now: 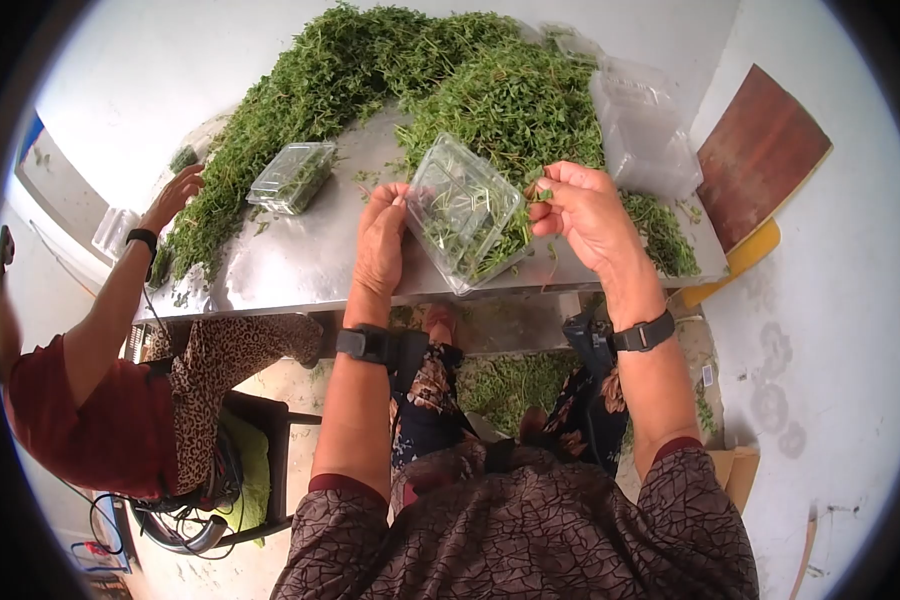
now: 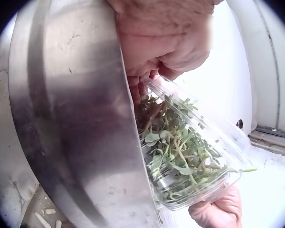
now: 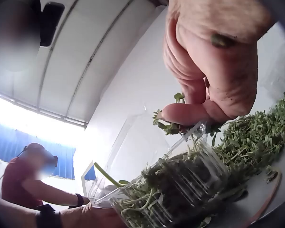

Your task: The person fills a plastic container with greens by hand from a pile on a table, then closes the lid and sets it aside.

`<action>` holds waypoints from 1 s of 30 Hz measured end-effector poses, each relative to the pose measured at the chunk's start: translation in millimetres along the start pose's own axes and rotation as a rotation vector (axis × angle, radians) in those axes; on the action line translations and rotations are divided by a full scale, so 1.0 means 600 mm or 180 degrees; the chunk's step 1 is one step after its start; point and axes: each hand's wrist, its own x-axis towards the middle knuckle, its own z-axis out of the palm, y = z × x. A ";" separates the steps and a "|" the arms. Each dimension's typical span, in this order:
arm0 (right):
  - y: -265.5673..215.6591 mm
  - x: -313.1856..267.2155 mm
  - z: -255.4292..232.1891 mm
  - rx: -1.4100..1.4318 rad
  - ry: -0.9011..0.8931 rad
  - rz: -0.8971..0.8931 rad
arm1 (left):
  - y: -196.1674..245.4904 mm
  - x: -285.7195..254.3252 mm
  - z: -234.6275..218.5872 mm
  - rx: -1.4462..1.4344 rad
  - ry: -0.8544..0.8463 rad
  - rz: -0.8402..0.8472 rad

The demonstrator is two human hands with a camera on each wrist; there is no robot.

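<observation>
My left hand [image 1: 378, 240] grips the left edge of a clear plastic clamshell box [image 1: 462, 205], which is tilted above the table's front edge. Leafy green sprigs [image 2: 180, 152] fill its lower half, and one stem pokes out past the rim. The clear lid [image 3: 133, 130] stands raised in the right wrist view. At the box's right side, my right hand [image 1: 592, 212] pinches a small sprig of the same greens [image 3: 168, 127] between thumb and fingers, right at the rim.
A big heap of greens [image 1: 370, 55] covers the metal table's [image 1: 290, 265] back. Another filled box [image 1: 292, 178] lies to the left, and stacked clear boxes [image 1: 650, 130] stand at right. Beside me, another person's hand [image 1: 175, 195] reaches the heap. A brown board [image 1: 760, 150] leans on the wall.
</observation>
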 end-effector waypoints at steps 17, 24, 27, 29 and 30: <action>-0.045 -0.035 0.011 0.0503 0.0495 -0.1221 | -0.014 0.001 -0.007 0.1234 0.0275 0.0492; -0.005 -0.043 0.039 0.0454 0.0384 -0.0652 | -0.017 0.004 -0.019 0.1145 0.0250 0.0290; 0.008 -0.037 0.043 -0.0126 0.0619 -0.0608 | -0.010 -0.001 -0.013 0.0818 0.0157 0.0198; 0.009 -0.037 0.044 -0.0484 0.0798 -0.0549 | -0.006 -0.003 -0.005 0.0643 0.0113 0.0121; 0.010 -0.037 0.044 -0.0843 0.0972 -0.0488 | -0.006 -0.003 -0.002 0.0469 0.0090 0.0088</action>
